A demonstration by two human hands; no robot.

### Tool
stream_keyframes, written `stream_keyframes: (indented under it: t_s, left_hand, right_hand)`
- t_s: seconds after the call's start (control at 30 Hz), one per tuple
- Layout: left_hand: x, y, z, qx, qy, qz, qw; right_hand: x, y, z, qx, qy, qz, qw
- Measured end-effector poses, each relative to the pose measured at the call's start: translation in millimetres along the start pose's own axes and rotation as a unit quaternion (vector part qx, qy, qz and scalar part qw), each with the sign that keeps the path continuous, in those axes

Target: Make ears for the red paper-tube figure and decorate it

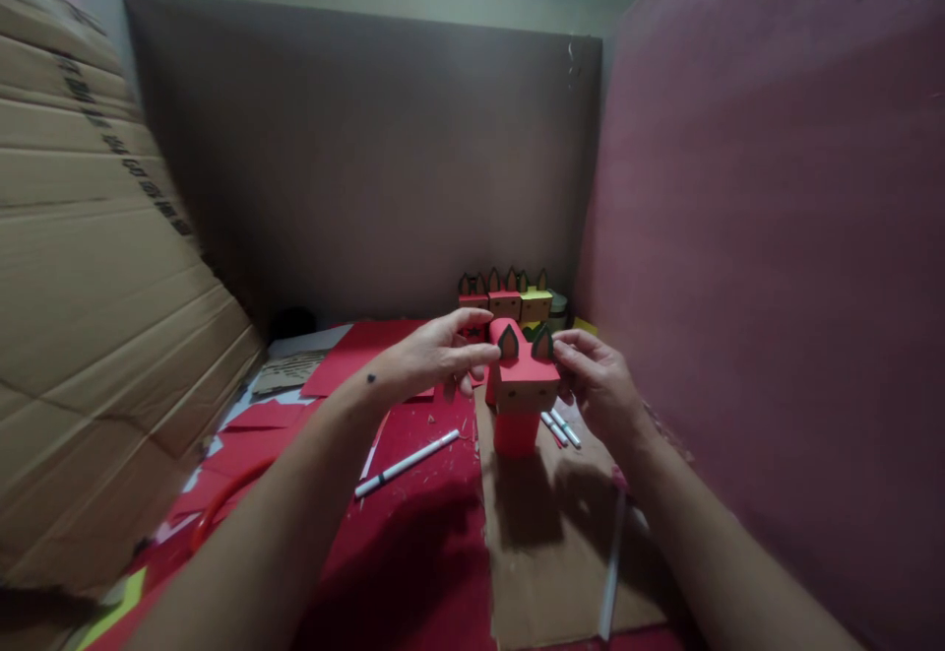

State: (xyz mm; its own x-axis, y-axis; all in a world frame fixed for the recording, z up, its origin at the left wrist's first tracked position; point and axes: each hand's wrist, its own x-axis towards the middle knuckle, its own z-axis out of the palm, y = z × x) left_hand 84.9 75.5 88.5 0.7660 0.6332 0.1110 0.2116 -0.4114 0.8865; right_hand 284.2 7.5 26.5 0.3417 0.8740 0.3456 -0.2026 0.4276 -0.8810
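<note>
holding a red-topped figure [526, 370] between the left hand [443, 346] and the right hand [601, 375]

see a pink wall [768, 237] at 3 o'clock, then a grey panel [369, 149] towards 12. at 9 o'clock, find creased brown cardboard [81, 267] with dark printing. look to 6 and 7 for a deep red cloth [420, 543], and to 5 for a flat cardboard sheet [546, 612] on top of it. at 8, spot red paper [354, 351].

spread the left fingers apart, thumb tip at the figure's head beside its left ear and forefinger near the red curve behind. clamp right thumb and forefinger together on the edge of the right ear [542, 344].

hold the figure at 5 o'clock, over the cardboard sheet; can't tell whether its base touches down. just right of centre, towards 3, notice a row of similar eared figures [505, 304], red and yellow. back at 5, see a pale thin stick [611, 572] on the cardboard sheet. at 7, find a long white pen [408, 464] lying aslant on the cloth; at 5, beyond the stick, some shorter pens [565, 427].
</note>
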Motion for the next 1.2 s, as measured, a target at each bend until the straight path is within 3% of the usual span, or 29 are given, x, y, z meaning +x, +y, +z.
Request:
stream_keyframes:
  t_s: [0.07,0.37,0.77,1.2]
  left_hand:
    - [3.0,0.3,5.1,-0.006,0.033,0.01,0.999]
    - [7.4,-1.2,22.9,-0.003,0.047,0.062,0.997]
    - [9.7,-0.4,27.3,0.009,0.091,0.054,0.994]
    - [9.9,-0.7,29.7,0.003,0.088,0.042,0.995]
  right_hand:
    - [-0.2,1.0,-0.2,0.002,-0.006,0.002,1.0]
    - [-1.1,1.5,-1.2,0.0,-0.038,0.023,0.999]
    - [-0.9,1.0,-0.3,0.001,-0.044,0.015,0.999]
    - [-0.2,-1.6,-2.5,-0.004,-0.06,0.011,0.998]
